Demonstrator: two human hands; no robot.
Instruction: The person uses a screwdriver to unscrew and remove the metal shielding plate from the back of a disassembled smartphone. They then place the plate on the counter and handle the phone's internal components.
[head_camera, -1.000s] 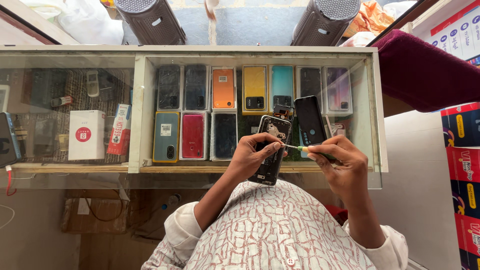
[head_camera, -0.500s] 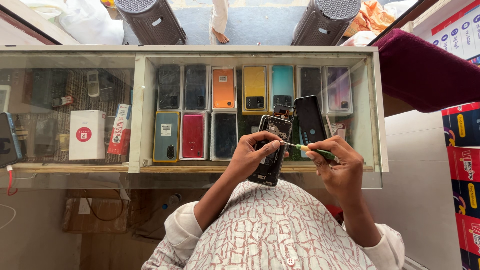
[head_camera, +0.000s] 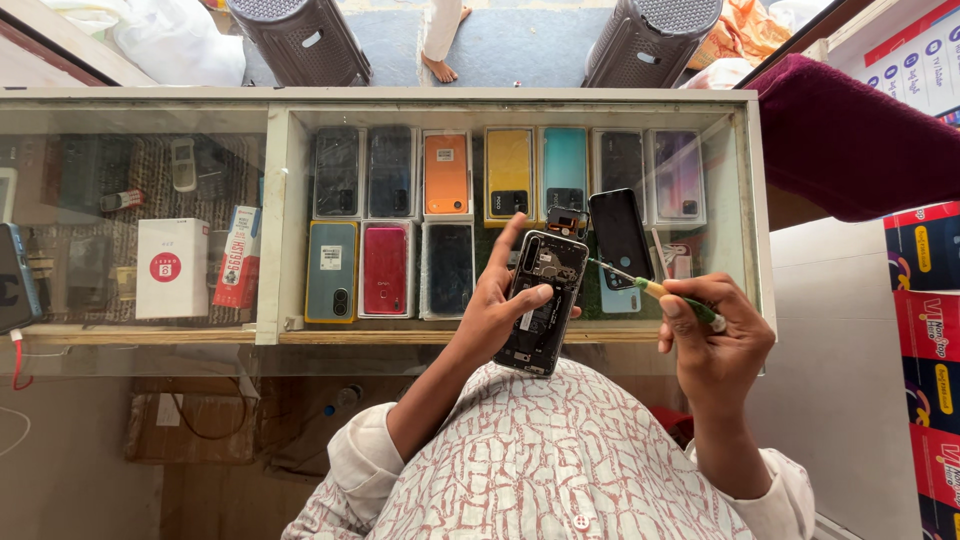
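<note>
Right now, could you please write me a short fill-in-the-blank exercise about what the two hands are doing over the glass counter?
The left hand holds an opened smartphone with its back cover ____.
The right hand grips a small ____ with a green and yellow handle.
The screwdriver tip points toward the ____.
Below, the glass display case holds rows of phone ____.

Missing words: removed; screwdriver; smartphone; back covers

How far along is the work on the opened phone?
Done: the opened phone shows bare internals, and a black back cover lies on the glass counter. In hand: left hand grips the phone, right hand aims a screwdriver at it. Left: phone not yet closed.
</note>
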